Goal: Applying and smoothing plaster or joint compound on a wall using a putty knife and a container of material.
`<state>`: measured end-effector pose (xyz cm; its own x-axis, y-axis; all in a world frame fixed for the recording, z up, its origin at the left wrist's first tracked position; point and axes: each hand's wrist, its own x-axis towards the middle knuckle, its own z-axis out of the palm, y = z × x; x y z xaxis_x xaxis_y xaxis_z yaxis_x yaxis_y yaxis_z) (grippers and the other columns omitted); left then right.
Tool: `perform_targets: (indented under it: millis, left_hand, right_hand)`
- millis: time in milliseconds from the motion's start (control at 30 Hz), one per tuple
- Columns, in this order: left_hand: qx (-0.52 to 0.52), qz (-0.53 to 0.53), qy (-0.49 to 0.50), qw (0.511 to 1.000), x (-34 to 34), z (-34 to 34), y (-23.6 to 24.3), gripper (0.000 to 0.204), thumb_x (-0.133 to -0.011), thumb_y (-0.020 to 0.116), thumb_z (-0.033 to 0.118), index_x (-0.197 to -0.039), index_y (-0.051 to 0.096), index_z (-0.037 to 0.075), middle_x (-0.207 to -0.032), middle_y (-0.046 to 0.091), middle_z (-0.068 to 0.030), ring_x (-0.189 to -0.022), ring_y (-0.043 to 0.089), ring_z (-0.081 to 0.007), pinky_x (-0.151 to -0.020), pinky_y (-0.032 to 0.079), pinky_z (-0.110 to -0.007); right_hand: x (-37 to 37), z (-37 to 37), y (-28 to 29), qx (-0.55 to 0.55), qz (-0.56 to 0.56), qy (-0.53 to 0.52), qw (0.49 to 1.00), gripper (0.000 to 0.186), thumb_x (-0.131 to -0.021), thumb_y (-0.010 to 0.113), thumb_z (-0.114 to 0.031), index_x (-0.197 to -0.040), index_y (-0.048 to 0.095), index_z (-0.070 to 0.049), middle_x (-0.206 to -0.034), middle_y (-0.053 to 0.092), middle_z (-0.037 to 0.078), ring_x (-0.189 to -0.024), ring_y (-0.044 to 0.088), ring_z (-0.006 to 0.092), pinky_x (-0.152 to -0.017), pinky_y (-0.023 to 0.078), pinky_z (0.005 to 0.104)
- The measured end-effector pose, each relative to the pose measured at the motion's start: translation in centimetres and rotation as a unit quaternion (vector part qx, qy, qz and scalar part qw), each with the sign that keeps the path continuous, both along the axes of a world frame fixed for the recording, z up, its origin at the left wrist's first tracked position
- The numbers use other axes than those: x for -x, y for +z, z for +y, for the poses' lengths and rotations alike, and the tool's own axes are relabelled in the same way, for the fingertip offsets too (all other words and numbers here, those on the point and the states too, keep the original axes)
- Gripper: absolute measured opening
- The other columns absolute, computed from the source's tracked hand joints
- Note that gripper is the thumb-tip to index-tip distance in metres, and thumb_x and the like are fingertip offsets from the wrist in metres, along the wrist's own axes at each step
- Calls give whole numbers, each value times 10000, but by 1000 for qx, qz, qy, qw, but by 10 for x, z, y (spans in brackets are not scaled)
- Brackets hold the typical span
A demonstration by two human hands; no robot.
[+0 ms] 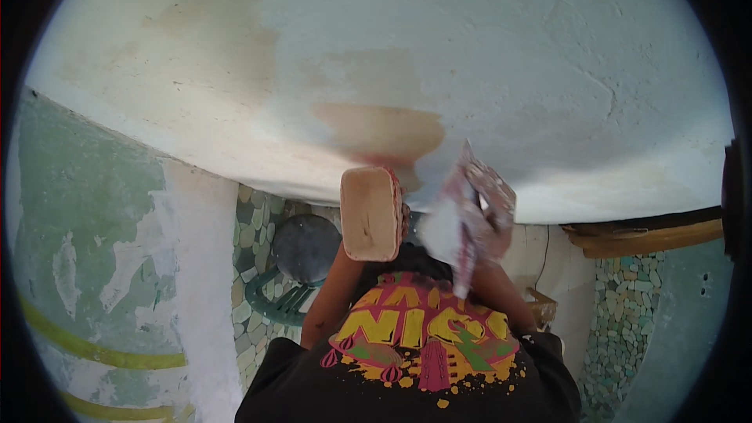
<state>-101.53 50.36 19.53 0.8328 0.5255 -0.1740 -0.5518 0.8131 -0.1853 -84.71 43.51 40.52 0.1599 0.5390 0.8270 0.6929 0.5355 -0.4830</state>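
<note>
My left hand (405, 221) is closed around the side of a rectangular tub (366, 215), its fingers showing at the tub's right edge. Pale beige residue coats the inside of the tub, and its rim is crusted with reddish bits. To the right, my right hand (495, 233) grips a wide plastering trowel (464, 254), smeared by motion and seen nearly edge-on. White plaster (441, 231) clings to the trowel's left side. Both hands are in front of a pale wall (501, 55) with beige damp-looking patches and uneven plaster.
Behind my left arm are a dark round seat or lid (305, 247) and a green slatted plastic chair (286, 298). Pebble mosaic (623, 329) covers part of the floor. A wooden ledge (650, 239) sits at the right. Peeling green wall (94, 211) stands left.
</note>
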Motion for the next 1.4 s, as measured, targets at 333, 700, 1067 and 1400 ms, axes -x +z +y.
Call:
perform_targets:
  millis: [333, 700, 1067, 1400]
  left_hand:
    - [-115, 47, 194, 973, -11, -2, 35, 636, -1054, 450, 515, -1547, 404, 116, -1424, 583, -181, -1191, 655, -334, -952, 587, -506]
    - [-85, -1, 37, 996, 48, -63, -10, 886, -924, 518, 691, -1540, 410, 64, -1371, 586, -235, -1074, 667, -467, -841, 584, -607]
    - [-66, 7, -5, 998, 67, -78, -22, 920, -927, 533, 666, -1580, 347, 44, -1457, 519, -255, -1141, 639, -461, -900, 563, -630]
    - [-65, 3, -52, 997, 71, -64, -7, 879, -933, 527, 658, -1558, 391, 55, -1451, 523, -230, -1120, 642, -450, -886, 564, -619]
  right_hand:
    - [15, 65, -35, -20, -293, -195, 936, 363, -885, 693, -281, -1238, 766, -321, -1405, 650, -33, -1370, 490, 229, -1172, 230, 527]
    - [13, 47, -47, -67, -234, -186, 952, 260, -873, 710, -254, -1111, 806, -295, -1389, 678, -44, -1326, 561, 223, -1136, 259, 500]
    - [6, 36, -51, 15, -241, -209, 948, 383, -881, 685, -172, -1252, 756, -230, -1419, 658, -35, -1348, 583, 178, -1194, 253, 530]
    - [-9, 49, -42, 24, -237, -285, 929, 366, -885, 691, -134, -1220, 772, -259, -1435, 647, -49, -1356, 577, 183, -1188, 294, 516]
